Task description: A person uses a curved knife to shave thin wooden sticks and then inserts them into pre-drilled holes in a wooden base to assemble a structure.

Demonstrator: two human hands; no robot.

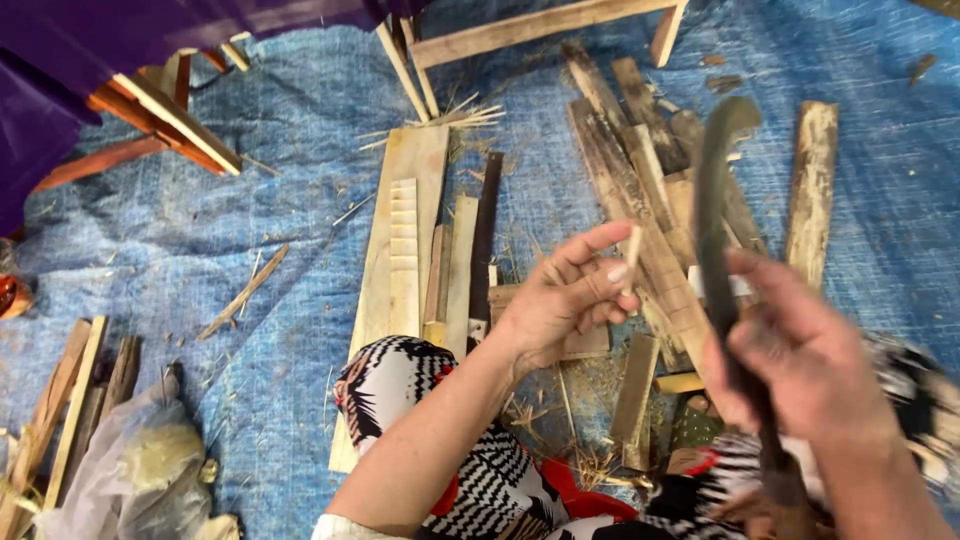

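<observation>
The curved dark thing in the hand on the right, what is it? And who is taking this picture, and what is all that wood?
The picture comes from a camera worn on a person's head, looking down, so you see that person's own two hands and patterned black-and-white clothing. The right hand grips a dark curved blade by its handle; it looks like a sickle or chopping knife, a bit blurred. The left hand pinches a thin pale wooden stick between its fingers. Below lies a blue tarp covered with wood: a long flat plank, a heap of split slats and scattered splinters. At the lower left sits a plastic bag.
</observation>
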